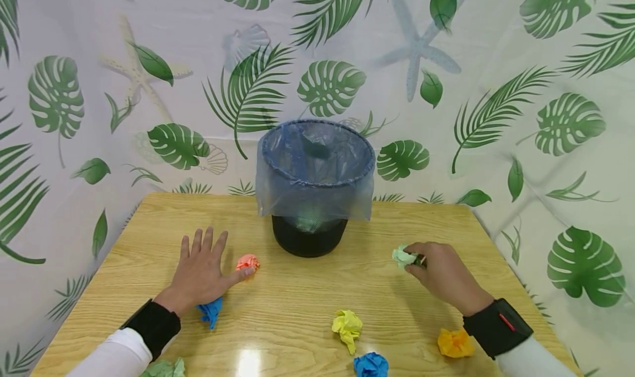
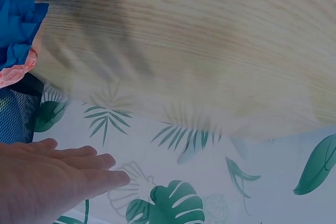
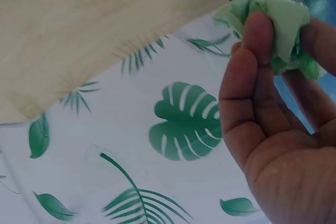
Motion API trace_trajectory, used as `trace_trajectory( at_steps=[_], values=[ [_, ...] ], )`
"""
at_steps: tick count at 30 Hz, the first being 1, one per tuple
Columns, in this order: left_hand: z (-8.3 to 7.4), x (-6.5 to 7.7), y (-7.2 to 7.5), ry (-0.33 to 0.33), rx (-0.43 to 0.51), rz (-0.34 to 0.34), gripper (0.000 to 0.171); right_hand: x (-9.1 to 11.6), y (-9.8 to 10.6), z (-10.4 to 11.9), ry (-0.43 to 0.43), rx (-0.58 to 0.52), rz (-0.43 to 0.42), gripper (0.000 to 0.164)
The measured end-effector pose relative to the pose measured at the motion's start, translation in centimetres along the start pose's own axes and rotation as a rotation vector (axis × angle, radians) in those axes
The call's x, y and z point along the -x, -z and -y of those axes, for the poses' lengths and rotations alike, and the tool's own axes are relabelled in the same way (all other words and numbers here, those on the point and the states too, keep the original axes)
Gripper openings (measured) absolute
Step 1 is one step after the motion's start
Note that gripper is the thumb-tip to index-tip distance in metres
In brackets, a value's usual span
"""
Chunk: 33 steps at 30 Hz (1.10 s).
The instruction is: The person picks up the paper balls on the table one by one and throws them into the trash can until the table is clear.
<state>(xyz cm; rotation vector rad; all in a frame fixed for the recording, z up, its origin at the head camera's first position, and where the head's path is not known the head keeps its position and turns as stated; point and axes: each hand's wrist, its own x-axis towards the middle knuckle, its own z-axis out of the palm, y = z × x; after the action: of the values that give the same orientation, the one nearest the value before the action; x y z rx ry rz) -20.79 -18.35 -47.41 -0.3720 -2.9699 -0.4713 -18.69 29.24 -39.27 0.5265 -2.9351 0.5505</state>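
Observation:
A crumpled pale green paper ball [image 1: 404,256] is pinched between the thumb and fingers of my right hand [image 1: 444,272], above the right part of the table. The right wrist view shows the same green paper [image 3: 286,30] at the fingertips. My left hand [image 1: 200,272] is spread with straight fingers over the left part of the table and holds nothing. Beside its thumb lies a crumpled pink paper ball [image 1: 248,263]; a blue one [image 1: 210,312] sits below the palm, partly covered by it. In the left wrist view the left hand [image 2: 58,177] has its fingers extended.
A black mesh bin [image 1: 308,239] lined with a translucent blue bag [image 1: 317,198] stands at the table's back. Nearer lie yellow [image 1: 347,328], blue [image 1: 371,365], orange [image 1: 455,343] and green [image 1: 166,369] paper balls on the wooden table [image 1: 278,311]. Leaf-patterned cloth hangs behind.

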Motion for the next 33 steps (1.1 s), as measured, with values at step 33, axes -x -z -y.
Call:
trace_trajectory(
  at_steps=[33],
  values=[
    [-0.7, -0.2, -0.6, -0.002, -0.005, 0.014, 0.109, -12.6, 6.5, 9.5, 0.262, -0.09, -0.505, 0.039]
  ],
)
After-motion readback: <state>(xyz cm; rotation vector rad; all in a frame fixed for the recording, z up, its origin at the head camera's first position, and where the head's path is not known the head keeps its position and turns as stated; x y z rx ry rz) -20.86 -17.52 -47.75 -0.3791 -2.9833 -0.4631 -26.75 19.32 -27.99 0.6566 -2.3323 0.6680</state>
